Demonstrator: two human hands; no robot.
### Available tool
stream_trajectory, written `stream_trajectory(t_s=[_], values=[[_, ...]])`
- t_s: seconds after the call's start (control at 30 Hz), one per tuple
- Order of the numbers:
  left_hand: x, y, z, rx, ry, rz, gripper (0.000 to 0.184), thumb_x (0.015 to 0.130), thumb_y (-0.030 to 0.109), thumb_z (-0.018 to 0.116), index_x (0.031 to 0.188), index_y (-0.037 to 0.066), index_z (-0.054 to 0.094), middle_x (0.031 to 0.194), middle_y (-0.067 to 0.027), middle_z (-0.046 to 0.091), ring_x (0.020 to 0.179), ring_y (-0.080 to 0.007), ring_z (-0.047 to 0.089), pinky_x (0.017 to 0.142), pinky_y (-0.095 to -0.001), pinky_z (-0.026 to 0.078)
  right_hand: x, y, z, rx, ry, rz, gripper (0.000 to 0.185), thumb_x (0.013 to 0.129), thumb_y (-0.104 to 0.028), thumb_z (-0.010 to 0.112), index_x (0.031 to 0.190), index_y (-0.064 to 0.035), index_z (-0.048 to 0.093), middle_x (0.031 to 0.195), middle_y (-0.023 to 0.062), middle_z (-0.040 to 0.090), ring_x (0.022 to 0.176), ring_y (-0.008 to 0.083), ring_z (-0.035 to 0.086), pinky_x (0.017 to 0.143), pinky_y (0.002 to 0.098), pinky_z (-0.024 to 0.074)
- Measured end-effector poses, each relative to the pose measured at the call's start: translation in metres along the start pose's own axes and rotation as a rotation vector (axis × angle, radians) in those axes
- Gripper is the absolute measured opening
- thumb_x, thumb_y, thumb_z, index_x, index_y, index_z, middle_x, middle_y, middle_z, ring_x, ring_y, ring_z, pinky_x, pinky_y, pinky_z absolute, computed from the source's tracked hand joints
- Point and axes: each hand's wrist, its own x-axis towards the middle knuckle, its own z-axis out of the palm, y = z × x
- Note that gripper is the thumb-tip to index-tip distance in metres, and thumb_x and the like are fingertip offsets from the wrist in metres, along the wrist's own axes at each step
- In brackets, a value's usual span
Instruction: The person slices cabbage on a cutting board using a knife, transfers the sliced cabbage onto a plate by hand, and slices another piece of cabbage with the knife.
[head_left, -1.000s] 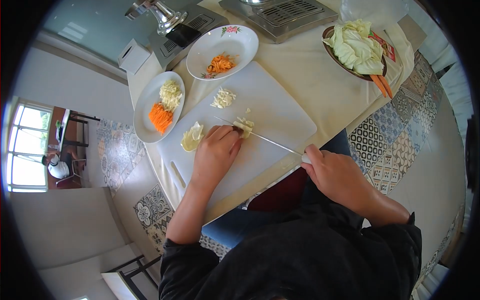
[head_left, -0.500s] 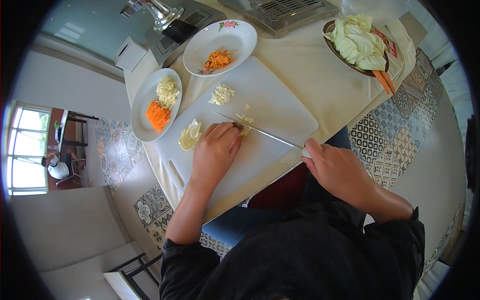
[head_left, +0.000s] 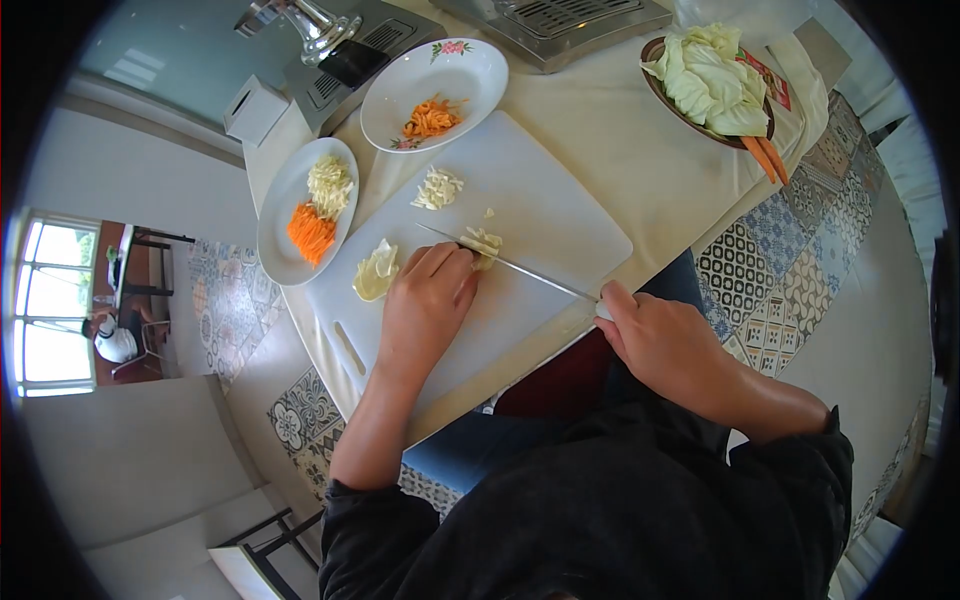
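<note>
Right hand (head_left: 660,342) is gripping knife (head_left: 545,274), left hand (head_left: 430,292) pinning cabbage (head_left: 484,240); finished shreds (head_left: 438,187) are occupying board's (head_left: 560,195) far side, uncut leaf (head_left: 375,273) its left.

The hands (head_left: 428,300) are bare, and the black top (head_left: 590,500) has loose, creased sleeves (head_left: 373,530).

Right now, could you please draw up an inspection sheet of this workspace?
Surface: white cutting board on a cream tablecloth.
Job's things: knife with its blade at pale leaf pieces; chopped pile and loose leaf apart on the board.
Clutter: oval plate and flowered bowl, both holding shreds; carrots.
Hands: left hand against the pieces; right hand gripping the knife handle.
Cables: nothing seen.
Surroundings: patterned floor tiles; a person near a window.
</note>
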Motion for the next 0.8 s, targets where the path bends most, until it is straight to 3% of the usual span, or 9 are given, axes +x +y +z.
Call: stream_trajectory(t_s=[0.8], values=[[-0.002, -0.005, 0.005, -0.05, 0.001, -0.003, 0.016, 0.075, -0.002, 0.074, 0.087, 0.003, 0.066, 0.088, -0.0098, 0.068, 0.084, -0.0307, 0.065, 0.074, -0.0409, 0.055, 0.011, -0.013, -0.042, 0.099, -0.367, 0.126, 0.02, 0.101, -0.017, 0.05, 0.098, 0.0025, 0.046, 0.062, 0.0201, 0.062, 0.059, 0.0409, 0.064, 0.054, 0.0506, 0.0497]])
